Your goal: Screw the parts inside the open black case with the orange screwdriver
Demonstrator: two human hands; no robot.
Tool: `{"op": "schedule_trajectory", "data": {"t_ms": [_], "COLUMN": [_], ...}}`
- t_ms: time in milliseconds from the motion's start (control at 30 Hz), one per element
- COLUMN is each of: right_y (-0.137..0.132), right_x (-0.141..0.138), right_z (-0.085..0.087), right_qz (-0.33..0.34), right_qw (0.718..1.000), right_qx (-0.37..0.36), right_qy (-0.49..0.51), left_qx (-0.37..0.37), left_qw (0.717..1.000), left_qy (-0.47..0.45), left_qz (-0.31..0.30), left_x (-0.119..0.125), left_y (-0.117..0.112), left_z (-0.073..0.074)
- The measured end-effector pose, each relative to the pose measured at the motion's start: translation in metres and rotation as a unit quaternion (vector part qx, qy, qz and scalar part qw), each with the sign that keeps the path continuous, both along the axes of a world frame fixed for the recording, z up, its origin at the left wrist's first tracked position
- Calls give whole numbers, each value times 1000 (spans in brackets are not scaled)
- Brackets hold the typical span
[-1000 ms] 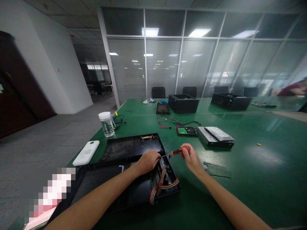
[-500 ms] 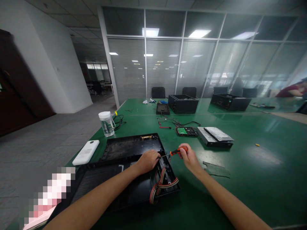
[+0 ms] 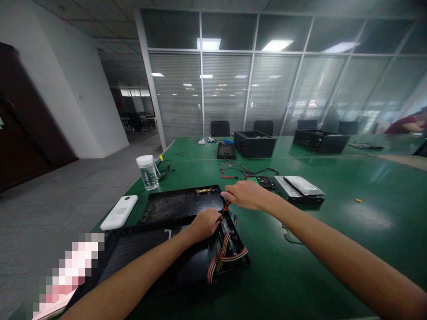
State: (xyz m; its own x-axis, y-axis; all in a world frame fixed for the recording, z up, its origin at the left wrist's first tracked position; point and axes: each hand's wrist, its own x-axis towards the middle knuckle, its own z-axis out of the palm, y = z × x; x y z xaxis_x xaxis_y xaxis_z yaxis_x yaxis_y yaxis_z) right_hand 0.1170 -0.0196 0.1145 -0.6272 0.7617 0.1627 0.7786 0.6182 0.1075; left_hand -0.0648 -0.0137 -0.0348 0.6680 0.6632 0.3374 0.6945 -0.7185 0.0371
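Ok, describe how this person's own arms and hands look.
The left arm and right arm show no sleeves, watch or bracelet within view. The left hand and right hand wear no gloves; rings are too small to judge.

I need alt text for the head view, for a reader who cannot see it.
A person's right hand holds a screwdriver pointing down at a black case, with the left hand close to the tip. Striped cables loop at the case's right end; a white-lidded bottle stands farther left on the green table.
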Motion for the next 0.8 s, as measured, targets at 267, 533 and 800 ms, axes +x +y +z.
{"op": "schedule_trajectory", "data": {"t_ms": [267, 533, 800], "right_y": [0, 6, 38], "right_x": [-14, -6, 67], "right_z": [3, -5, -85], "right_qz": [-30, -30, -78], "right_qw": [999, 999, 831], "right_qx": [12, 28, -187], "right_qy": [-22, 32, 517], "left_qx": [-9, -6, 14], "left_qw": [1000, 1000, 1000], "left_qy": [1, 3, 6], "left_qz": [3, -1, -6], "left_x": [-1, -4, -2], "left_y": [0, 0, -3], "left_z": [1, 1, 0]}}
